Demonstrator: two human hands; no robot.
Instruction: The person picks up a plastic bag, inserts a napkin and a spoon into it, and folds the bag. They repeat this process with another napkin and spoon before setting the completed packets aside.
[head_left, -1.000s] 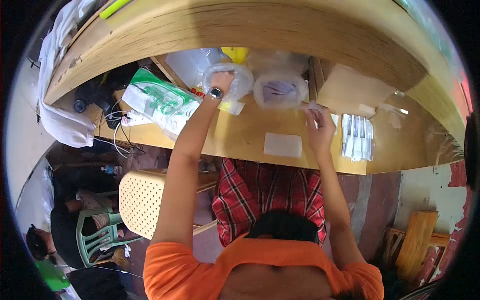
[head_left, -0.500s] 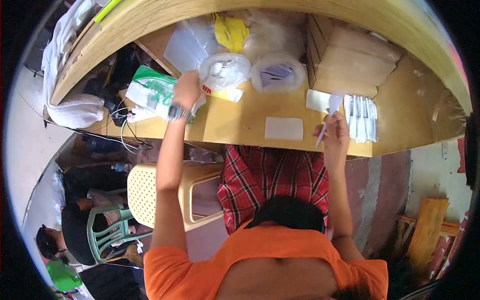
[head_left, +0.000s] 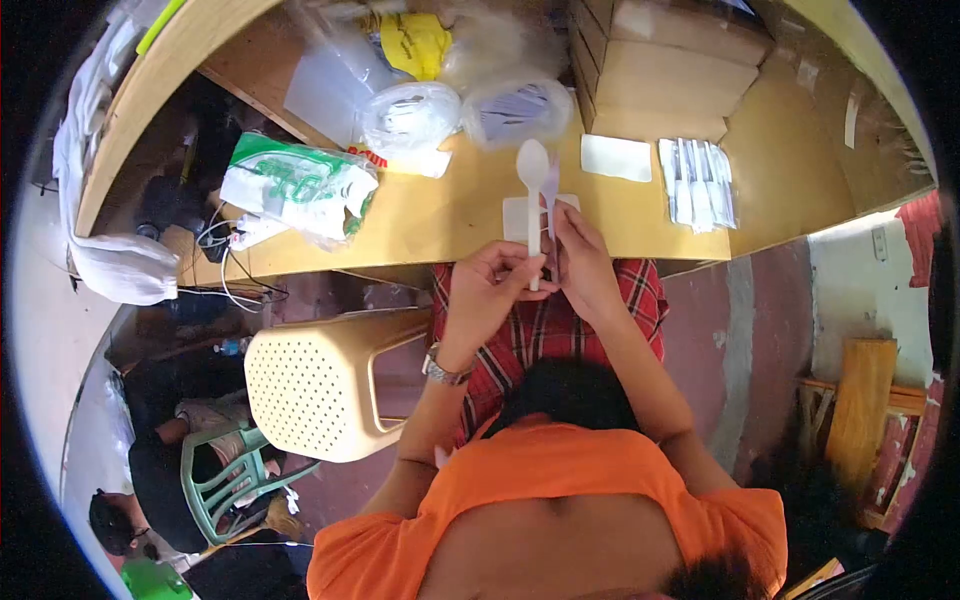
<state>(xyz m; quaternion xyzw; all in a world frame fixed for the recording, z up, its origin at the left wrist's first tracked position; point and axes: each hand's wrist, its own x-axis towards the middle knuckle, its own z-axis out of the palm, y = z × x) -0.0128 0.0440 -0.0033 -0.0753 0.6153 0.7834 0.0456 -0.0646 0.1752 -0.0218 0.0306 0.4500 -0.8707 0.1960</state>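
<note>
A white plastic spoon [head_left: 534,185] stands with its bowl up at the table's front edge. My left hand [head_left: 488,290], with a watch on the wrist, pinches the lower part of its handle. Right beside it, my right hand [head_left: 587,268] is closed on a pale plastic fork [head_left: 552,190]; the spoon covers part of the fork. The two utensils lie side by side, bowl and tines pointing away from me. Below and behind them, a white paper card [head_left: 515,222] rests on the table, partly hidden by the hands and utensils.
On the table [head_left: 440,225] are a green-and-white plastic pack [head_left: 295,185], a tub of utensils [head_left: 410,118], another tub [head_left: 515,110], a white card [head_left: 616,158] and wrapped utensil packs [head_left: 696,185]. Cardboard boxes [head_left: 660,85] stand behind. A stool [head_left: 310,390] is at left; a seated person is beyond.
My left hand has come from beside the tubs to the middle, now with a spoon. My right hand has moved left with the fork to meet it. The view has shifted.
</note>
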